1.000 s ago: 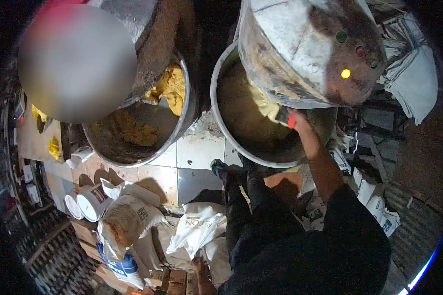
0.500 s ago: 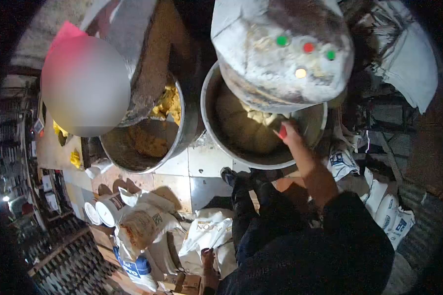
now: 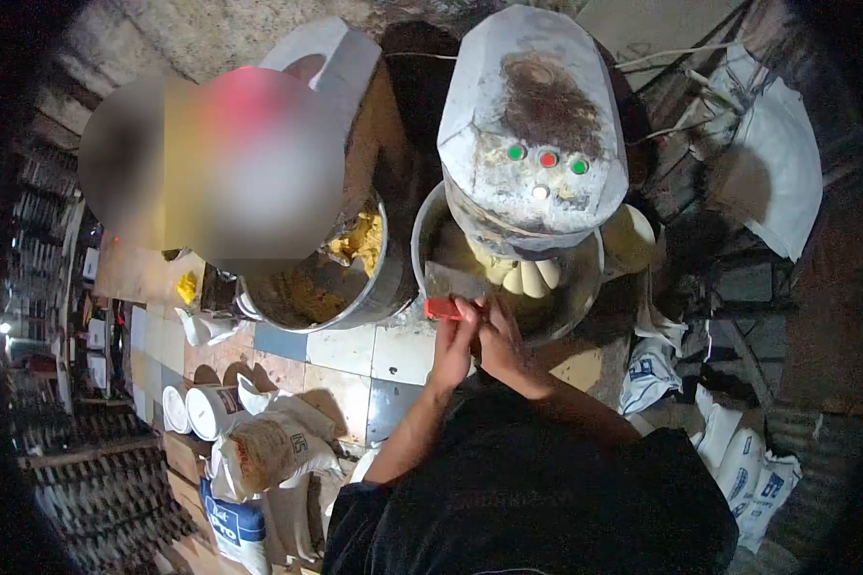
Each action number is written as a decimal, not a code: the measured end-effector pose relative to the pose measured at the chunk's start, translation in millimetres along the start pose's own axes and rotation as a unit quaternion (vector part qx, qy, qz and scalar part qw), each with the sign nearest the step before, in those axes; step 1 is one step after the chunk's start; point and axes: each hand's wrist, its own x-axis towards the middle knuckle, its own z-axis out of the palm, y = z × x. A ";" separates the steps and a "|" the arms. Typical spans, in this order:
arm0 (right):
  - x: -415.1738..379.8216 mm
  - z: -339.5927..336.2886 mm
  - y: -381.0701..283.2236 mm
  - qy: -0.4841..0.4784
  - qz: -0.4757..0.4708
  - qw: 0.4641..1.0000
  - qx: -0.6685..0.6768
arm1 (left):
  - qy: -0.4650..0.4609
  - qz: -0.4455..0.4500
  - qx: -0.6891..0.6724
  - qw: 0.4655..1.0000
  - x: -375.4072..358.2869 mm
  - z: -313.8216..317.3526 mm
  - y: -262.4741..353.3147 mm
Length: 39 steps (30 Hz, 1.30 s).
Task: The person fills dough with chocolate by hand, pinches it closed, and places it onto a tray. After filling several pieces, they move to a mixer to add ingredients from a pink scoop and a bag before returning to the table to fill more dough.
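My left hand (image 3: 456, 337) is closed on the red handle of a dough scraper (image 3: 443, 309), whose flat blade stands up over the near rim of the right mixing bowl (image 3: 418, 251). My right hand (image 3: 504, 347) is pressed up beside the left, its fingers drawn together; whether it grips anything is hidden. Pale dough (image 3: 523, 278) hangs in smooth folds inside this metal bowl, just past my hands. Above the bowl is the worn white head of a mixer (image 3: 537, 115) with green and red buttons.
A second mixing bowl (image 3: 385, 273) with yellow dough (image 3: 362, 244) stands to the left, a person (image 3: 259, 172) behind it. Sacks (image 3: 273, 450) and white buckets (image 3: 213, 410) are at lower left. More sacks (image 3: 753, 479) lie at right.
My left hand has come up from low beside the sacks to the bowl and now holds the scraper that was in my right hand. My right hand has drawn back toward me. The view has shifted.
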 end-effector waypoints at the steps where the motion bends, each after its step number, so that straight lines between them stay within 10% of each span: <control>1: 5.3 -6.9 -3.3 -0.028 -0.015 0.999 -0.003 | 0.088 0.010 -0.005 0.996 5.4 2.4 -4.2; 8: 4.7 -45.2 -4.7 0.040 -0.101 0.959 0.263 | 0.115 0.010 -0.088 0.989 13.4 -31.3 10.0; 13: 5.0 -27.3 8.2 -0.080 -0.222 0.936 0.261 | 0.104 0.041 0.009 0.994 22.7 -42.7 15.1; 24: 1.3 2.8 74.8 -0.096 -0.133 0.948 0.274 | 0.204 -0.039 -0.010 0.978 24.6 -58.9 0.7; 28: -43.1 90.7 220.9 -0.268 0.189 0.937 0.122 | 0.287 -0.091 -0.056 0.952 -2.4 -81.0 -48.2; 33: -97.4 182.0 366.5 -0.396 0.208 0.894 0.028 | 0.371 -0.104 0.018 0.923 -62.7 -114.5 -111.6; 39: -136.3 216.5 383.3 -0.345 0.189 0.916 0.080 | 0.434 -0.085 0.031 0.896 -70.9 -111.2 -106.9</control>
